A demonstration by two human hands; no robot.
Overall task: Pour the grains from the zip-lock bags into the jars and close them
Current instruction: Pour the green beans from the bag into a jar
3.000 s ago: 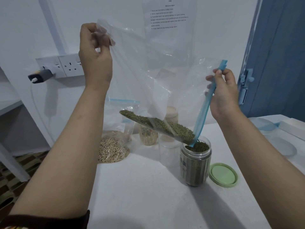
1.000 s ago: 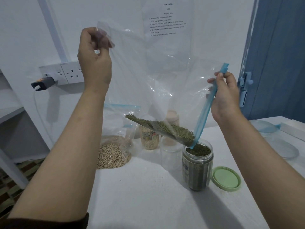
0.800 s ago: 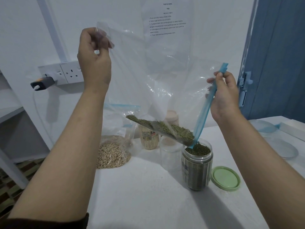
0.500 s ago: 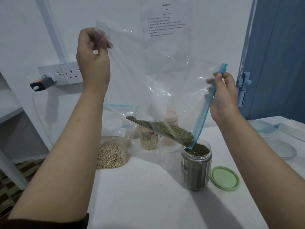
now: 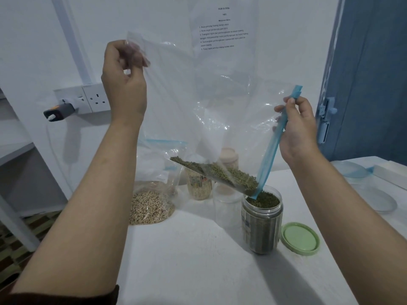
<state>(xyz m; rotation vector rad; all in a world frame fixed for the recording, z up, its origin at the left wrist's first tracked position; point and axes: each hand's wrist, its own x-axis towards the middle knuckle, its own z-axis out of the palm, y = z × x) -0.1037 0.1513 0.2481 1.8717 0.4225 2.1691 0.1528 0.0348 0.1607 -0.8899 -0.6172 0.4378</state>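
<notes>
Looking down from the head camera, two bare arms reach out over a white table (image 5: 187,260). The left hand (image 5: 124,84) is up high. Its fingers are curled and pinch one corner of a big clear zip-lock bag (image 5: 198,106). The right hand (image 5: 296,130) is lower, on the other side. Its fingers and thumb pinch the bag's blue zip strip (image 5: 273,146) near the top end.

The bag hangs tilted between the two hands. Green grains (image 5: 220,172) lie in a line along its low edge. The low end of the blue strip dips into the open mouth of a clear jar (image 5: 262,225). That jar stands upright on the table and is full of green grains almost to the rim. Its green lid (image 5: 300,238) lies flat on the table just beside it, on the right.

Behind the bag stands an empty clear jar (image 5: 224,208). Near it is a jar of pale grains (image 5: 199,188), and a jar with a pale lid (image 5: 229,157) is further back. A second bag with tan grains (image 5: 149,205) sits on the left side of the table.

On the wall are a paper sheet with printed words (image 5: 222,29) and a white wall socket (image 5: 94,97) with a plug in it.
</notes>
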